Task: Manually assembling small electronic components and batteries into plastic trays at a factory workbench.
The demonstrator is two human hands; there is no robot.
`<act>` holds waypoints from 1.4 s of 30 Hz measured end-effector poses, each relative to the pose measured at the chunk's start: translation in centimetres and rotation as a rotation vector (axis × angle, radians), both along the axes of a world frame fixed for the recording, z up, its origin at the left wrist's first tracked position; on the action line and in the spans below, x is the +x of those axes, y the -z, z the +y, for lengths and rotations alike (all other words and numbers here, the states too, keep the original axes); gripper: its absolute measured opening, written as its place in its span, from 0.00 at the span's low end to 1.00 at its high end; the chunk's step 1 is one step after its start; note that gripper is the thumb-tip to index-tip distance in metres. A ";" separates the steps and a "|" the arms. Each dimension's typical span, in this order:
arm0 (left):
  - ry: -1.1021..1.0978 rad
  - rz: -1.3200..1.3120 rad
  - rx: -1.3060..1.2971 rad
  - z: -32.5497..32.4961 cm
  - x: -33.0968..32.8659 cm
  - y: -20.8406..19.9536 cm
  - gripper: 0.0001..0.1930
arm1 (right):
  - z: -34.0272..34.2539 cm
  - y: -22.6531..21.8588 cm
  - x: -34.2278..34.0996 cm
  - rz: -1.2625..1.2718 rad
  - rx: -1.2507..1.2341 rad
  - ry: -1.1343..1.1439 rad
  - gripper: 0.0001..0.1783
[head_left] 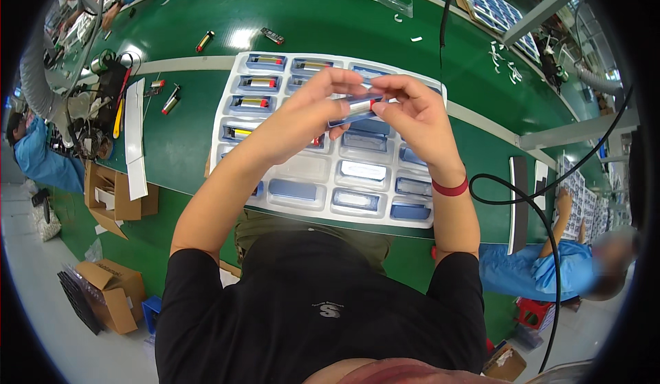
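Note:
Above a white tray [230,119] with several compartments, both my hands hold a small translucent blue plastic case [340,119]. A white and red cylindrical piece, like a battery cell [362,107], shows inside it. My left hand [302,119] grips the case's left end, fingers curled behind. At the right end my right hand [421,119] pinches it, thumb beside the red tip. Several compartments on the left hold cases with yellow, black and red cells [259,83]. Blue cases [292,190] lie in compartments nearer me, some with white pieces [362,171].
Loose cells [205,41] and a small black part [272,35] lie on the green table [316,23]. Tools and a white strip [135,136] are at left. A black cable [522,195] loops at right. Co-workers in blue [529,270] sit at both sides.

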State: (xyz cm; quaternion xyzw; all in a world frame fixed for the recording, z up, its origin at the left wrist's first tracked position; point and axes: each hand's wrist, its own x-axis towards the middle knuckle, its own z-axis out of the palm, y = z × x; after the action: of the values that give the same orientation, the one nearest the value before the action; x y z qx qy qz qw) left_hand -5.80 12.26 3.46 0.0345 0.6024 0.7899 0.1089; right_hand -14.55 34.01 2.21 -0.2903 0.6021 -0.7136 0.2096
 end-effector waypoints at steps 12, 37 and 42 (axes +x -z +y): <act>-0.134 0.715 -1.029 -0.6 1.7 -0.8 0.20 | 0.1 -0.8 1.7 0.683 0.301 0.049 0.18; -0.436 0.784 -0.565 3.0 2.1 -0.1 0.17 | 0.0 -1.1 2.9 0.731 -0.116 0.239 0.19; -0.435 0.930 -0.662 3.0 1.6 -1.1 0.23 | 0.8 -2.8 3.1 0.942 -0.076 0.326 0.23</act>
State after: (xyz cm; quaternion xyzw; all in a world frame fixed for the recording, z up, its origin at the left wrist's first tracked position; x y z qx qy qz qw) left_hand -4.22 15.22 4.53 0.2160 0.7937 0.4670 -0.3244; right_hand -11.43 34.79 5.00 -0.4908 0.6423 -0.5499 -0.2102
